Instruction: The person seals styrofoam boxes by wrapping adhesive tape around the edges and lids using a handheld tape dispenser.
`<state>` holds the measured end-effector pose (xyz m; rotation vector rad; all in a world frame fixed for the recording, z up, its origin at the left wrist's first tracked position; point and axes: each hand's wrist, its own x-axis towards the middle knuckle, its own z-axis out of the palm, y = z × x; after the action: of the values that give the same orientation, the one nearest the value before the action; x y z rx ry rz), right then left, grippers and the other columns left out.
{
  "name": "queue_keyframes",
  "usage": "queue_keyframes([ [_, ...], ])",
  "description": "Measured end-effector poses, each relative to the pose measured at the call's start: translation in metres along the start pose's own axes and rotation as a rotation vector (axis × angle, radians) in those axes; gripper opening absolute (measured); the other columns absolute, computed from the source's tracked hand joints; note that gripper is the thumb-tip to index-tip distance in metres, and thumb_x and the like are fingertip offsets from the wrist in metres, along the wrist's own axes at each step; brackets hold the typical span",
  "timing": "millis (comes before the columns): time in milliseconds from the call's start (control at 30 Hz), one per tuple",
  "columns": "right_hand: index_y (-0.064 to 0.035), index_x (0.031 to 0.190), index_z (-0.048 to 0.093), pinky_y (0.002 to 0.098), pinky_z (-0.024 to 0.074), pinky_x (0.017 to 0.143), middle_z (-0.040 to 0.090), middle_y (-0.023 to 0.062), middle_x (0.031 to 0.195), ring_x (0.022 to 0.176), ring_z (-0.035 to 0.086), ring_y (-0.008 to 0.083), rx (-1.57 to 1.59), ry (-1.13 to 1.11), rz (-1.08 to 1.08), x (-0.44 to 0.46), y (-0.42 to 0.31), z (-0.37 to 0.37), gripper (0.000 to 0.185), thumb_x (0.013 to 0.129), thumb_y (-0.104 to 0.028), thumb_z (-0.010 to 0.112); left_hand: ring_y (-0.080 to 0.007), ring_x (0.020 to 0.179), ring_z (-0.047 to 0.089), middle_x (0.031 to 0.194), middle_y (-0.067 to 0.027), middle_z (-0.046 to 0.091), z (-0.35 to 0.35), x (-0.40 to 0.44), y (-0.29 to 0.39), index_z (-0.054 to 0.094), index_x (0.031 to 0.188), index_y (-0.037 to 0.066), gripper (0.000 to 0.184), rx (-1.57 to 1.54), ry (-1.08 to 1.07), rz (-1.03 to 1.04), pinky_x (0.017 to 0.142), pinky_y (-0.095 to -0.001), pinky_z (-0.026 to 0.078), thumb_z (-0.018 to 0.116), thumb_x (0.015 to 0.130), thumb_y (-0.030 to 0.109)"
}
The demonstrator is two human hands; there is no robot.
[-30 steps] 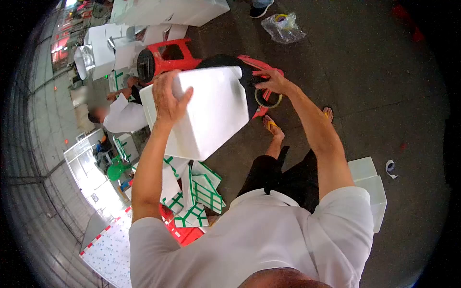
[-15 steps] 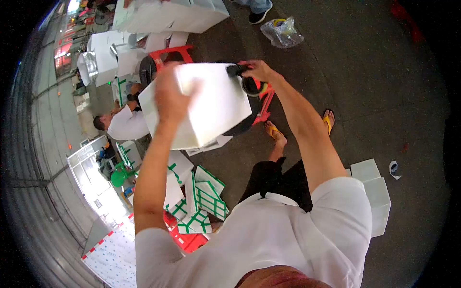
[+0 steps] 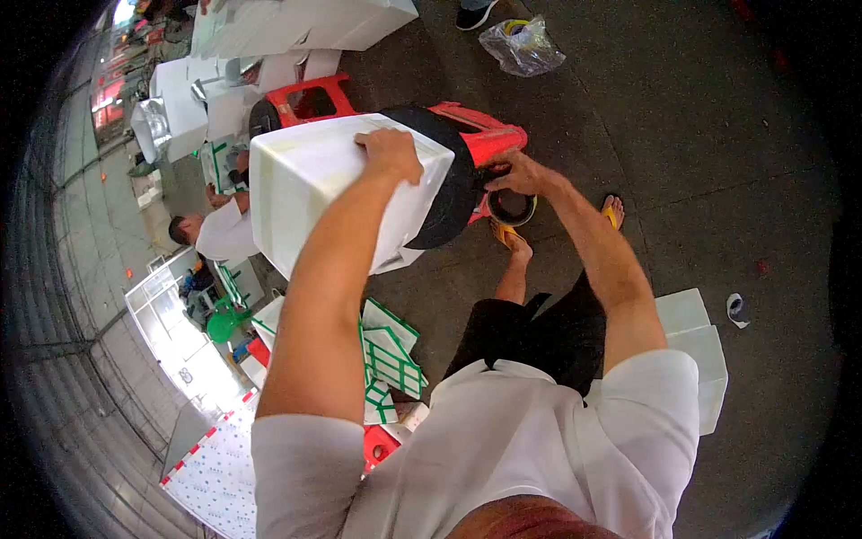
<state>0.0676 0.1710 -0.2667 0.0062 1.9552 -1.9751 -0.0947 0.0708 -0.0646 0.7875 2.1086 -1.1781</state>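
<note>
A white foam box [image 3: 314, 180] with strips of tape across it sits tilted on a black round pad [image 3: 442, 211], which rests on a red plastic stool [image 3: 485, 135]. My left hand [image 3: 392, 154] lies on the box's upper face near its right end, fingers spread against the surface. Just right of the pad, my right hand [image 3: 514, 172] is closed around the black handle of a tape dispenser, partly hidden by the fingers. The dispenser's tape roll [image 3: 513, 207] hangs below that hand, apart from the box.
Foam panels with green tape [image 3: 393, 359] lie at lower left near a red crate [image 3: 379, 445]. White boxes [image 3: 696, 359] stand at right beside a loose tape roll [image 3: 737, 310]. A plastic bag [image 3: 523, 47] lies ahead. A co-worker [image 3: 220, 229] is at left.
The box has turned and shifted left, now showing taped faces. My left hand has moved right across it. My right hand has moved down and right with the tape dispenser, away from the box.
</note>
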Motion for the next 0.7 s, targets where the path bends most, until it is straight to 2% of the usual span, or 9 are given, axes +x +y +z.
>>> queue_keyframes([
  [100, -0.0041, 0.124, 0.062, 0.0359, 0.0461, 0.099, 0.066, 0.0109, 0.118, 0.113, 0.059, 0.0215, 0.222, 0.175, 0.085, 0.008, -0.013, 0.037, 0.052, 0.076, -0.012, 0.080, -0.0326, 0.105, 0.066, 0.105, -0.0160, 0.071, -0.007, 0.026, -0.024, 0.070, 0.111, 0.008, 0.066, -0.110, -0.026, 0.021, 0.088, -0.0471, 0.052, 0.082, 0.057, 0.044],
  [200, -0.0084, 0.125, 0.064, 0.0345, 0.0504, 0.089, 0.069, 0.0144, 0.111, 0.102, 0.063, 0.0200, 0.323, 0.422, -0.040, 0.062, -0.009, 0.071, 0.056, 0.074, -0.025, 0.082, -0.0343, 0.103, 0.066, 0.110, -0.0161, 0.069, -0.045, -0.012, -0.061, 0.062, 0.122, 0.004, 0.080, -0.146, 0.142, 0.088, 0.091, -0.0464, 0.051, 0.076, 0.066, 0.059],
  [233, -0.0075, 0.124, 0.064, 0.0337, 0.0510, 0.086, 0.069, 0.0147, 0.110, 0.101, 0.063, 0.0178, 0.404, 0.418, -0.006, 0.072, -0.013, 0.070, 0.056, 0.074, -0.026, 0.082, -0.0362, 0.110, 0.063, 0.119, -0.0179, 0.066, -0.058, -0.050, -0.087, 0.055, 0.131, 0.005, 0.085, -0.312, 0.263, 0.064, 0.097, -0.0459, 0.047, 0.072, 0.072, 0.063],
  [267, -0.0058, 0.128, 0.061, 0.0346, 0.0480, 0.096, 0.066, 0.0126, 0.118, 0.108, 0.061, 0.0220, 0.275, 0.414, -0.023, 0.080, -0.023, 0.063, 0.058, 0.076, -0.024, 0.080, -0.0367, 0.122, 0.054, 0.131, -0.0197, 0.058, -0.030, -0.059, -0.130, 0.050, 0.138, 0.008, 0.082, -0.407, 0.636, 0.171, 0.104, -0.0452, 0.041, 0.070, 0.077, 0.059],
  [333, -0.0064, 0.126, 0.062, 0.0351, 0.0486, 0.094, 0.066, 0.0138, 0.118, 0.108, 0.062, 0.0233, 0.294, 0.290, 0.065, 0.097, -0.044, 0.042, 0.057, 0.076, -0.028, 0.078, -0.0378, 0.126, 0.049, 0.132, -0.0221, 0.056, 0.041, -0.069, -0.182, 0.055, 0.130, 0.004, 0.067, -0.504, 0.913, 0.152, 0.106, -0.0508, 0.033, 0.072, 0.081, 0.046],
  [467, -0.0071, 0.130, 0.060, 0.0346, 0.0480, 0.094, 0.066, 0.0131, 0.117, 0.106, 0.061, 0.0228, -0.030, -0.044, 0.001, 0.076, -0.042, 0.034, 0.059, 0.077, -0.028, 0.077, -0.0392, 0.121, 0.051, 0.127, -0.0222, 0.058, 0.093, -0.059, -0.202, 0.056, 0.126, 0.005, 0.060, -1.006, 0.877, 0.019, 0.103, -0.0491, 0.035, 0.068, 0.083, 0.043],
  [533, -0.0068, 0.129, 0.060, 0.0378, 0.0462, 0.099, 0.063, 0.0146, 0.125, 0.115, 0.059, 0.0248, 0.134, -0.113, 0.177, 0.014, -0.043, 0.036, 0.055, 0.078, -0.018, 0.077, -0.0397, 0.115, 0.054, 0.120, -0.0221, 0.061, 0.101, -0.059, -0.206, 0.058, 0.123, 0.006, 0.055, -1.083, 0.828, -0.256, 0.100, -0.0467, 0.038, 0.064, 0.084, 0.044],
  [633, -0.0079, 0.130, 0.060, 0.0399, 0.0462, 0.098, 0.062, 0.0147, 0.126, 0.116, 0.058, 0.0240, -0.030, -0.021, 0.104, -0.050, -0.036, 0.056, 0.056, 0.079, -0.021, 0.078, -0.0406, 0.111, 0.056, 0.117, -0.0229, 0.062, 0.111, -0.055, -0.205, 0.060, 0.122, 0.008, 0.055, -0.987, 0.882, -0.430, 0.098, -0.0454, 0.040, 0.062, 0.084, 0.047],
  [700, -0.0094, 0.130, 0.060, 0.0395, 0.0463, 0.099, 0.063, 0.0150, 0.125, 0.115, 0.059, 0.0242, 0.034, 0.008, 0.245, -0.060, -0.050, 0.067, 0.054, 0.080, -0.022, 0.077, -0.0407, 0.112, 0.056, 0.117, -0.0236, 0.062, 0.114, -0.051, -0.199, 0.060, 0.122, 0.007, 0.056, -1.073, 0.811, -0.396, 0.098, -0.0471, 0.040, 0.063, 0.083, 0.047],
])
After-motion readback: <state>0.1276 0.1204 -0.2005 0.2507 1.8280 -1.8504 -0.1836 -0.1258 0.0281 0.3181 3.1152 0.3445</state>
